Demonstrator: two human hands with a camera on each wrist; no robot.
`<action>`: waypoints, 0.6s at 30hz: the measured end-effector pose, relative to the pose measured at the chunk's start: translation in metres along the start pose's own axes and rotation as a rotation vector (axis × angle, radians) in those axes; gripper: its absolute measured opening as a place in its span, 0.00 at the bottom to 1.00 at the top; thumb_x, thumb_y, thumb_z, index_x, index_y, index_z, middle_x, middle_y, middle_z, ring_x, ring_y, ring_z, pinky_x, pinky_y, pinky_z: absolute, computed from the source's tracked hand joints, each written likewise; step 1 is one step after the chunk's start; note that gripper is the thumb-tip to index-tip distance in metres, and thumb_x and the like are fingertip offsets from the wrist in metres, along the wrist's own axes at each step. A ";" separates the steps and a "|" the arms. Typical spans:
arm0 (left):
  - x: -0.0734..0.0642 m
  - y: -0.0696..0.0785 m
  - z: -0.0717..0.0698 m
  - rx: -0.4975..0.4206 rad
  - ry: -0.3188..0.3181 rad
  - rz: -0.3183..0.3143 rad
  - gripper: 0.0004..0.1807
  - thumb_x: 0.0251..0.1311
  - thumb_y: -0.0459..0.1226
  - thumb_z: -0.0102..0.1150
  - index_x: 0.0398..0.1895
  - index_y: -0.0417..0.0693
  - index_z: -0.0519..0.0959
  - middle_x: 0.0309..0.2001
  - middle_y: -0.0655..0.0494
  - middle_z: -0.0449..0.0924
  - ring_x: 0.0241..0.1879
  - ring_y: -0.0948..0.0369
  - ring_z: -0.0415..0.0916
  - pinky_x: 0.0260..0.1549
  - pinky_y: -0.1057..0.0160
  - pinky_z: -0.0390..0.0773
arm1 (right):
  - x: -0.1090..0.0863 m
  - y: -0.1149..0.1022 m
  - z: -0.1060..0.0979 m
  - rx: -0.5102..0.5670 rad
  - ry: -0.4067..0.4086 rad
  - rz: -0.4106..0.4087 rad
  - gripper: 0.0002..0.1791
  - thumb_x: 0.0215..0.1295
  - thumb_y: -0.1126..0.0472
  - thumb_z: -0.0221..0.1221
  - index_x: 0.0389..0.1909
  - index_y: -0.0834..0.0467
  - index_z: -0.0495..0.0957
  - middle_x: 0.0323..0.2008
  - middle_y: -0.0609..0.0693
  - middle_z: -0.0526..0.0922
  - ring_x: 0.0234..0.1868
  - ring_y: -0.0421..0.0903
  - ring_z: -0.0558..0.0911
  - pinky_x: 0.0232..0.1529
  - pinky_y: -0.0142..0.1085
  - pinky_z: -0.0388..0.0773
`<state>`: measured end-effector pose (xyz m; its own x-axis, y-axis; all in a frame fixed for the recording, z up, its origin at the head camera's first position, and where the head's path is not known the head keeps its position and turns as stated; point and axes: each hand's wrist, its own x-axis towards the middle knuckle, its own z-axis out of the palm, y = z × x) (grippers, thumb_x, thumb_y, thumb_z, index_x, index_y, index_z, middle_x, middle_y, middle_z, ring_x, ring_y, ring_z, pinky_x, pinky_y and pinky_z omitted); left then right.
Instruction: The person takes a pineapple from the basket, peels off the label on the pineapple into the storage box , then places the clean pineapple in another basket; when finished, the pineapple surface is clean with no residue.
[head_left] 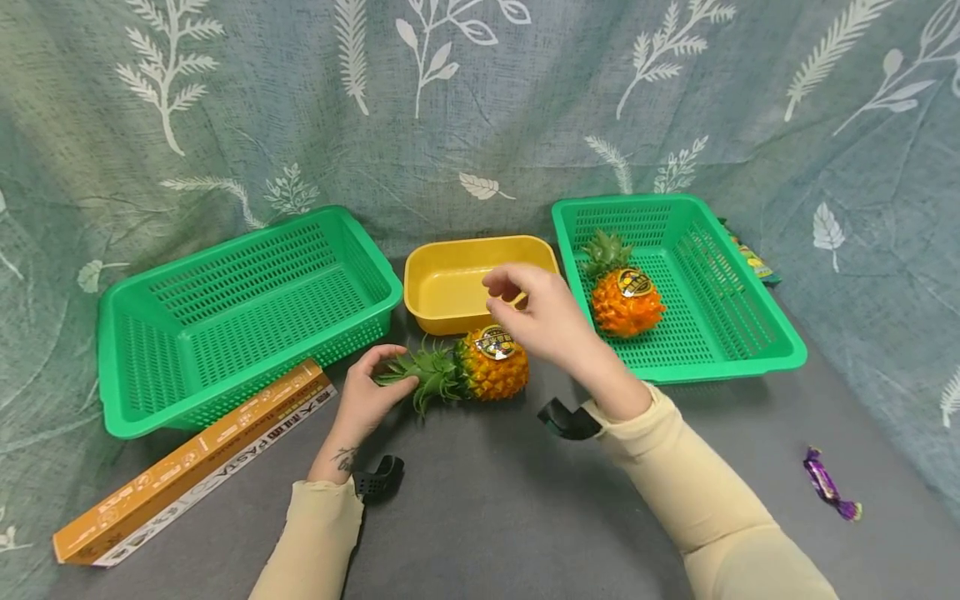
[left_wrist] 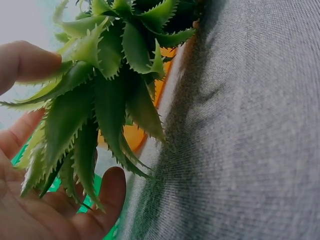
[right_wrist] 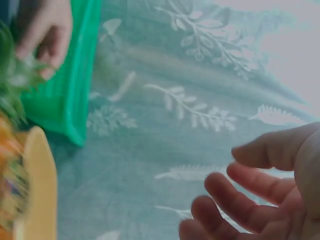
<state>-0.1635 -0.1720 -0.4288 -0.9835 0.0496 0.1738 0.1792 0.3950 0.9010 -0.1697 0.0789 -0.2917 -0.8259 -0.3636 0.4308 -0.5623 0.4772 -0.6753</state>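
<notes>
Head view: the pineapple (head_left: 472,372) is laid on its side on the table (head_left: 480,517), on the near side of the yellow bin (head_left: 442,324), its long axis set left to right. The leaves (head_left: 425,374), at the left end, are lightly gripped by the left hand (head_left: 369,398), the nearer one. The right hand (head_left: 549,321) is raised far and right of the fruit's body.

Left wrist view: the leaves are enclosed between thumb and fingers.

Right wrist view: the right hand's fingers are loosely curved, with nothing held.
</notes>
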 end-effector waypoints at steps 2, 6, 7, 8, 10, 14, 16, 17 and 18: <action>0.000 0.000 0.000 -0.001 0.002 0.002 0.21 0.51 0.28 0.63 0.51 0.36 0.73 0.52 0.41 0.72 0.46 0.55 0.67 0.38 0.70 0.70 | 0.015 -0.002 -0.010 0.045 -0.062 0.057 0.12 0.59 0.66 0.56 0.44 0.64 0.77 0.40 0.57 0.81 0.40 0.49 0.78 0.40 0.39 0.77; 0.000 0.001 0.001 -0.012 0.008 -0.007 0.21 0.51 0.27 0.63 0.50 0.35 0.73 0.51 0.41 0.72 0.45 0.54 0.67 0.37 0.71 0.70 | 0.043 0.002 -0.022 0.112 -0.178 0.168 0.13 0.61 0.63 0.57 0.47 0.60 0.76 0.44 0.54 0.78 0.44 0.48 0.78 0.43 0.40 0.75; 0.000 0.001 0.001 -0.011 0.007 -0.007 0.21 0.51 0.27 0.63 0.50 0.35 0.73 0.51 0.41 0.72 0.45 0.53 0.68 0.38 0.71 0.70 | 0.048 0.004 -0.023 0.126 -0.208 0.195 0.13 0.62 0.63 0.57 0.48 0.60 0.75 0.45 0.54 0.77 0.44 0.49 0.77 0.43 0.40 0.74; -0.001 0.001 0.001 -0.013 0.008 -0.010 0.21 0.51 0.27 0.63 0.50 0.35 0.73 0.51 0.41 0.72 0.45 0.53 0.68 0.37 0.71 0.71 | 0.053 0.007 -0.023 0.131 -0.240 0.221 0.13 0.62 0.63 0.57 0.48 0.59 0.75 0.45 0.54 0.77 0.44 0.49 0.77 0.42 0.40 0.75; -0.001 0.002 0.001 -0.010 0.005 -0.013 0.21 0.51 0.28 0.63 0.51 0.35 0.73 0.51 0.41 0.72 0.45 0.52 0.68 0.37 0.71 0.71 | 0.060 0.013 -0.021 0.114 -0.313 0.264 0.14 0.62 0.63 0.57 0.49 0.59 0.75 0.46 0.54 0.76 0.45 0.50 0.77 0.42 0.41 0.75; -0.002 0.001 0.001 -0.006 0.000 -0.018 0.21 0.52 0.28 0.63 0.51 0.36 0.73 0.51 0.42 0.71 0.46 0.52 0.68 0.39 0.70 0.71 | 0.067 0.025 -0.009 -0.040 -0.508 0.277 0.16 0.62 0.63 0.57 0.51 0.60 0.75 0.50 0.57 0.76 0.49 0.51 0.75 0.47 0.42 0.74; -0.001 0.000 0.001 -0.010 -0.003 -0.021 0.21 0.52 0.28 0.63 0.51 0.36 0.73 0.52 0.42 0.71 0.48 0.53 0.68 0.41 0.67 0.71 | 0.067 0.029 -0.002 -0.160 -0.608 0.250 0.17 0.60 0.65 0.57 0.52 0.61 0.75 0.50 0.58 0.76 0.52 0.51 0.74 0.50 0.42 0.73; -0.001 0.000 0.001 -0.013 -0.005 -0.021 0.21 0.52 0.28 0.63 0.51 0.36 0.72 0.52 0.42 0.71 0.48 0.53 0.68 0.42 0.65 0.71 | 0.066 0.031 0.001 -0.208 -0.653 0.239 0.18 0.60 0.66 0.56 0.52 0.62 0.75 0.51 0.58 0.76 0.53 0.51 0.74 0.51 0.42 0.72; -0.001 0.000 0.001 -0.015 -0.007 -0.021 0.21 0.52 0.28 0.63 0.51 0.36 0.72 0.53 0.42 0.71 0.49 0.53 0.67 0.44 0.63 0.70 | 0.065 0.032 0.004 -0.267 -0.691 0.222 0.18 0.59 0.67 0.56 0.52 0.62 0.76 0.50 0.58 0.77 0.53 0.51 0.74 0.51 0.42 0.73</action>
<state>-0.1625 -0.1714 -0.4292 -0.9872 0.0479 0.1520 0.1587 0.3825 0.9102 -0.2411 0.0669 -0.2877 -0.7573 -0.6117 -0.2286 -0.4493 0.7421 -0.4975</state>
